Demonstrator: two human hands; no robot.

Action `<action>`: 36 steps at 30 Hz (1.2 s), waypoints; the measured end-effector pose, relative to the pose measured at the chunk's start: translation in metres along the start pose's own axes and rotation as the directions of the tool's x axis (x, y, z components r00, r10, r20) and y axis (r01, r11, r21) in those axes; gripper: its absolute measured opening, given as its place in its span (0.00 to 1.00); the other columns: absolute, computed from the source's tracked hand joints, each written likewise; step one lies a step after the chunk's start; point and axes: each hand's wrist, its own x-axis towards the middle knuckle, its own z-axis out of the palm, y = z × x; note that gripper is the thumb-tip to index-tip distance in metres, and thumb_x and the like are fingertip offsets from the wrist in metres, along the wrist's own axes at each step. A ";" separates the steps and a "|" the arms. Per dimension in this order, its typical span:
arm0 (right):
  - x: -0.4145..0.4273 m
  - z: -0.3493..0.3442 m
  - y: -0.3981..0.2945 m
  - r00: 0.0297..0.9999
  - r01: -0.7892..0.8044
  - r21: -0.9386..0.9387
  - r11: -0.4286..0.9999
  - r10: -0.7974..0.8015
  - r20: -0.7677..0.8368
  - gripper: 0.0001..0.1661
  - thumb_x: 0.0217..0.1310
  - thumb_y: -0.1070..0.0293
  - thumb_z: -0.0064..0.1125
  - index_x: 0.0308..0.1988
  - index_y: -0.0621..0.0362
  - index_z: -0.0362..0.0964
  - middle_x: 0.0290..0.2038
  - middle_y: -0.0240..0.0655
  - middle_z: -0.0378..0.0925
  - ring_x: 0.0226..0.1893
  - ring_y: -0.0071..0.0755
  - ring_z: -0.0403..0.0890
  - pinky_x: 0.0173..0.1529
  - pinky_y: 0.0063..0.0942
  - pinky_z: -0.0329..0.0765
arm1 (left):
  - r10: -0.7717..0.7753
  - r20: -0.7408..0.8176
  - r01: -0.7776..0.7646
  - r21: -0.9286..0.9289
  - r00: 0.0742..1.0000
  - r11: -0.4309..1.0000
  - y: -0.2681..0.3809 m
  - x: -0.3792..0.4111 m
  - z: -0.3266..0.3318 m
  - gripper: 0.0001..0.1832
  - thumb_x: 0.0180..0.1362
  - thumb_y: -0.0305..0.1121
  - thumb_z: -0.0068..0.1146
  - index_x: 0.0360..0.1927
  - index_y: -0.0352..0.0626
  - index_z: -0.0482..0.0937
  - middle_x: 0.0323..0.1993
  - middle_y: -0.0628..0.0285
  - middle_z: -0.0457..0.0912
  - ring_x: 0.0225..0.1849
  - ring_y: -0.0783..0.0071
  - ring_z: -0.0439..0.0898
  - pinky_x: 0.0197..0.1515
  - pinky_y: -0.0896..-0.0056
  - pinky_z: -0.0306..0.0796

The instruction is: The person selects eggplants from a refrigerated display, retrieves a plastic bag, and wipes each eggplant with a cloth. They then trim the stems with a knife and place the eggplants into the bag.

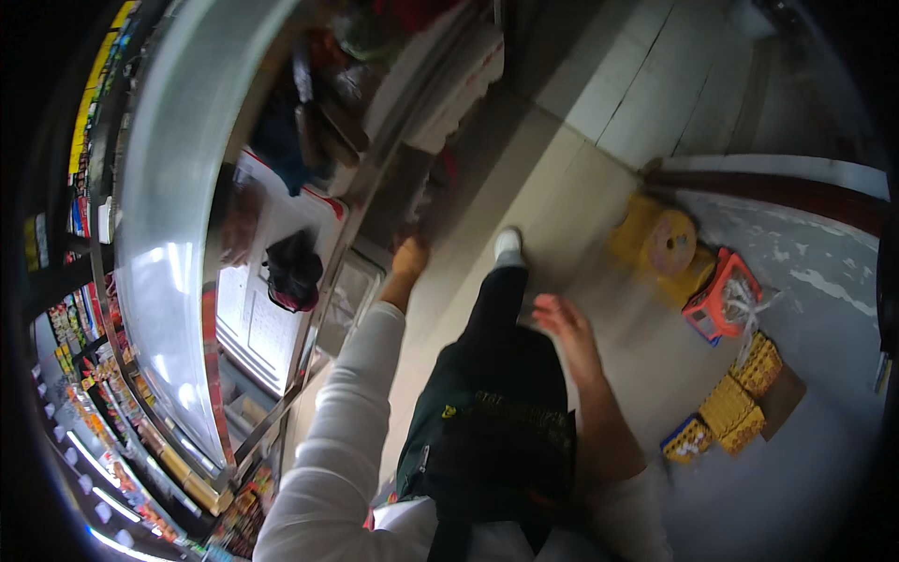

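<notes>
My left hand [411, 258] reaches forward beside the metal edge of a glass display counter. Its fingers are around or against a blurred, partly see-through item with some red [437, 186], perhaps a plastic bag; I cannot tell how it is gripped. My right hand [564, 323] hangs in the air over the tiled floor, fingers apart and holding nothing. To the left of my left hand, a black plastic bag [293, 270] lies on a white tray or lid [256, 319] inside the counter. A dark apron [502, 421] covers my front.
The curved glass [165, 232] of the counter runs along the left, with shelves of packaged goods [119, 393] beyond. On the right stand a yellow stool [632, 228], an orange basket [709, 302] holding a clear bag, and yellow egg trays [730, 414]. My white shoe [508, 242] is on the floor.
</notes>
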 end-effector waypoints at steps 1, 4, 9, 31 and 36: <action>0.014 -0.021 0.004 0.996 -0.037 -0.010 0.999 0.036 -0.078 0.23 0.71 0.53 0.45 0.50 0.60 0.73 0.49 0.36 0.77 0.48 0.30 0.78 0.56 0.28 0.71 | 0.014 -0.063 -0.016 -0.045 0.998 0.999 0.011 -0.007 -0.009 0.26 0.62 0.48 0.46 0.49 0.32 0.75 0.54 0.33 0.70 0.57 0.41 0.70 0.56 0.51 0.68; 0.053 -0.067 0.008 0.980 -0.132 -0.033 0.991 0.125 -0.154 0.21 0.70 0.53 0.47 0.48 0.59 0.73 0.46 0.35 0.78 0.46 0.28 0.78 0.55 0.28 0.71 | 0.161 -0.369 -0.187 -0.036 0.916 0.982 -0.004 0.024 -0.010 0.24 0.61 0.46 0.47 0.49 0.34 0.76 0.54 0.35 0.72 0.56 0.43 0.71 0.57 0.53 0.66; 0.121 -0.121 0.008 0.983 -0.058 -0.155 0.986 0.029 -0.181 0.20 0.70 0.55 0.46 0.46 0.61 0.73 0.45 0.35 0.77 0.45 0.27 0.77 0.56 0.28 0.70 | 0.245 -0.481 -0.106 0.297 0.842 0.949 -0.143 0.108 -0.035 0.24 0.55 0.37 0.57 0.55 0.36 0.74 0.54 0.42 0.73 0.56 0.48 0.71 0.59 0.56 0.64; 0.180 -0.190 0.097 0.978 -0.181 -0.521 0.834 0.207 -0.010 0.19 0.72 0.57 0.45 0.48 0.62 0.71 0.43 0.37 0.77 0.42 0.30 0.78 0.52 0.28 0.73 | -0.035 -0.640 -0.289 -0.394 0.767 0.872 -0.012 0.139 -0.026 0.27 0.54 0.26 0.54 0.61 0.44 0.71 0.56 0.62 0.74 0.52 0.71 0.74 0.54 0.68 0.66; 0.168 -0.215 0.125 0.957 -0.236 -0.540 0.808 0.289 0.013 0.19 0.72 0.57 0.45 0.47 0.62 0.71 0.43 0.37 0.77 0.42 0.29 0.78 0.50 0.27 0.74 | 0.148 -0.921 -0.275 0.047 0.360 0.960 -0.057 0.131 -0.075 0.25 0.55 0.30 0.55 0.58 0.42 0.72 0.55 0.56 0.74 0.51 0.62 0.76 0.51 0.64 0.69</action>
